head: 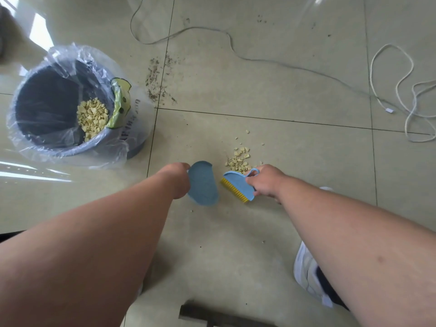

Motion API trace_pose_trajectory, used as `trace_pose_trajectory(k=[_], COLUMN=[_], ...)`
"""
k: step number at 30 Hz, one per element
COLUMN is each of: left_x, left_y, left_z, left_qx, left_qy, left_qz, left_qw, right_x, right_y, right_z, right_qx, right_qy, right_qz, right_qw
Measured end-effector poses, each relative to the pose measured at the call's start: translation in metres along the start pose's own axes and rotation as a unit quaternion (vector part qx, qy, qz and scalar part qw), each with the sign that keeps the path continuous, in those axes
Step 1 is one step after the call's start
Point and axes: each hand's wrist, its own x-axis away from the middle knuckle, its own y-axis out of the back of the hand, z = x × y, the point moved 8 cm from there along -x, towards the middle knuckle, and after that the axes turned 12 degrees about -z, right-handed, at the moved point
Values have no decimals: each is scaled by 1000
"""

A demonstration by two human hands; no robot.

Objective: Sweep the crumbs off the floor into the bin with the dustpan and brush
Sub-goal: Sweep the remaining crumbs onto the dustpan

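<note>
Crumbs (pixel 238 159) lie in a small pile on the tiled floor (pixel 295 185). Left hand (pixel 177 182) grips the blue dustpan (pixel 203 184). Right hand (pixel 265 181) grips the yellow-bristled brush (pixel 237 186) beside them. More sit in the bin (pixel 68 107).

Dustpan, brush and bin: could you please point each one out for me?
Dustpan (pixel 203 185), head view, middle of its blue pan.
Brush (pixel 238 184), head view, blue back above the yellow bristles.
Bin (pixel 113 141), head view, near rim under the plastic liner.
</note>
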Motion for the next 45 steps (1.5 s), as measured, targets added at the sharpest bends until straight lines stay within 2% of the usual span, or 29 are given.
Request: trace_pose_trajectory(k=[3, 6, 9, 12, 16, 19, 22, 26, 31, 36, 45], left_x=[1, 3, 1, -1, -2, -8, -6, -8, -12, -15, -18], left_y=[1, 3, 3, 2, 3, -1, 2, 0, -5, -12, -15], left_z=[-1, -4, -5, -5, -5, -7, -16, -23, -21, -25, -30], left_qx=[-28, -44, -51, -55, -55, -77, -100, -108, -66, -16, 53], left_qy=[-14, -23, -27, -30, -29, -52, -67, -73, -47, -27, -18], left_qz=[-4, -10, -9, -13, -21, -22, -41, -42, -36, -29, -53], left_qw=[999, 999, 998, 998, 998, 995, 992, 991, 996, 999, 997], right_x=[3, 2, 0, -7, -13, -4, -10, -12, -3, 11, 32], right_y=[-6, 0, 10, 20, 53, 86, 97, 91, 59, 18, -25], right_z=[4, 8, 9, 9, 9, 7, -17, -34, -14, 19, 53], right_qx=[65, 90, 74, -1, -66, -43, -17, 45, 109, 130, 132], right_qy=[33, 28, 15, 20, 11, -5, -33, -14, 56, 115, 153], right_qz=[13, -18, -48, -77, -167, -247, -274, -269, -214, -177, -119], right_qw=[997, 995, 996, 997, 984, 968, 961, 962, 969, 969, 972])
